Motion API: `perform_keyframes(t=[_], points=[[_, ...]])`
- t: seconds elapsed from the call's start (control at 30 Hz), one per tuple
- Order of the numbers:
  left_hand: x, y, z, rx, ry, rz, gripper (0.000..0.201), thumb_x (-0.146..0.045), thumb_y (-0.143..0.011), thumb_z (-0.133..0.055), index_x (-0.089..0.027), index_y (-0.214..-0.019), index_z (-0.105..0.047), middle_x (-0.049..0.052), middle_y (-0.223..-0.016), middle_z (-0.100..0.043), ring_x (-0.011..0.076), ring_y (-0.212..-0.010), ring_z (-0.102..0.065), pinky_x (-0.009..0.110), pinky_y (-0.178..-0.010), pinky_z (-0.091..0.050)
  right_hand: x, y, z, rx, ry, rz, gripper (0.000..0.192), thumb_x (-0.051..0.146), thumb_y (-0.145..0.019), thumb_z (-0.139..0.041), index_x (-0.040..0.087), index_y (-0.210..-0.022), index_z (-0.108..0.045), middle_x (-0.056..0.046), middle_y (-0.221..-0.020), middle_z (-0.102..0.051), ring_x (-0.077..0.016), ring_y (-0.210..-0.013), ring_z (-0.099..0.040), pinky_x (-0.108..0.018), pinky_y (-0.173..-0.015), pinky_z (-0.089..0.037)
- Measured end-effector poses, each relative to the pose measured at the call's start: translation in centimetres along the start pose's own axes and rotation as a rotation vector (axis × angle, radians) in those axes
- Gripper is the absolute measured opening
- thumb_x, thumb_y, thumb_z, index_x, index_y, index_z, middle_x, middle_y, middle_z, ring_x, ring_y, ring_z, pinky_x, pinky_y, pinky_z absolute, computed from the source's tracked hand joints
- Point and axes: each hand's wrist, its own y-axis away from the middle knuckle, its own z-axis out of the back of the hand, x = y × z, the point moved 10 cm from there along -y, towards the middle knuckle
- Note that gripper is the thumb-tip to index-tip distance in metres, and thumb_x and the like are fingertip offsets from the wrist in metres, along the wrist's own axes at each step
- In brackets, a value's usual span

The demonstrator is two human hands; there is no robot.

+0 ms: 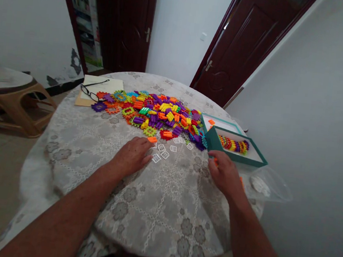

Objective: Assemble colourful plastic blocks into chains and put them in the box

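Note:
My left hand [133,153] rests over the table, thumb and fingers apart. Its fingertips touch or lie right beside an orange plastic building piece [152,140] at the near edge of a heap. Just past the thumb, several small white window-shaped pieces [164,155] lie flat on the cloth. My right hand [225,173] is curled at the near left corner of a green box [236,156]. Orange plastic [216,162] shows between its fingers, partly hidden by the hand. In the box lie rows of joined red, yellow and purple pieces [233,145].
A heap of colourful plastic building pieces [169,114] spreads across the round table [163,209]. Glasses [91,92] lie on papers [113,84] at the back left. A clear plastic bag [272,184] is at the right edge. A stool [18,100] stands at left.

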Motion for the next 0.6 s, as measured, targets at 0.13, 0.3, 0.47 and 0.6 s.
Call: perform_keyframes(t=[0.13, 0.3, 0.47, 0.6], points=[[0.1, 0.1, -0.2, 0.010, 0.012, 0.005, 0.035, -0.027, -0.097, -0.066, -0.019, -0.131, -0.068, 0.015, -0.136, -0.069, 0.0312, -0.125, -0.062, 0.047, -0.111, -0.050, 3.8, -2.2, -5.5, 0.177, -0.038, 0.032, 0.030, 0.023, -0.099, -0.052, 0.016, -0.123, -0.068, -0.015, -0.125, -0.071, -0.0264, -0.118, -0.066, -0.039, -0.107, -0.050], [0.1, 0.2, -0.6, 0.038, 0.048, 0.003, 0.036, -0.028, -0.096, -0.067, -0.019, -0.130, -0.069, 0.016, -0.138, -0.069, 0.0330, -0.128, -0.061, 0.049, -0.112, -0.048, 2.6, -4.9, -10.7, 0.286, 0.159, -0.145, 0.025, 0.013, -0.097, -0.053, 0.012, -0.115, -0.071, -0.021, -0.117, -0.070, -0.0283, -0.112, -0.066, -0.036, -0.101, -0.050], [-0.1, 0.2, -0.6, 0.062, 0.078, 0.026, 0.033, -0.029, -0.093, -0.070, -0.022, -0.125, -0.070, 0.015, -0.139, -0.069, 0.0348, -0.132, -0.059, 0.050, -0.112, -0.047, 1.5, -5.7, -12.0, 0.291, 0.221, -0.270, 0.027, 0.013, -0.097, -0.053, 0.010, -0.117, -0.071, -0.025, -0.119, -0.066, -0.0322, -0.107, -0.066, -0.041, -0.095, -0.051], [-0.3, 0.2, -0.6, 0.084, 0.052, 0.033, 0.032, -0.031, -0.095, -0.068, -0.020, -0.125, -0.070, 0.016, -0.140, -0.068, 0.0351, -0.132, -0.058, 0.050, -0.110, -0.047, 4.0, -5.4, -12.3, 0.286, 0.036, -0.097, 0.031, 0.015, -0.096, -0.057, 0.013, -0.123, -0.071, -0.019, -0.122, -0.067, -0.0292, -0.118, -0.063, -0.040, -0.106, -0.048]])
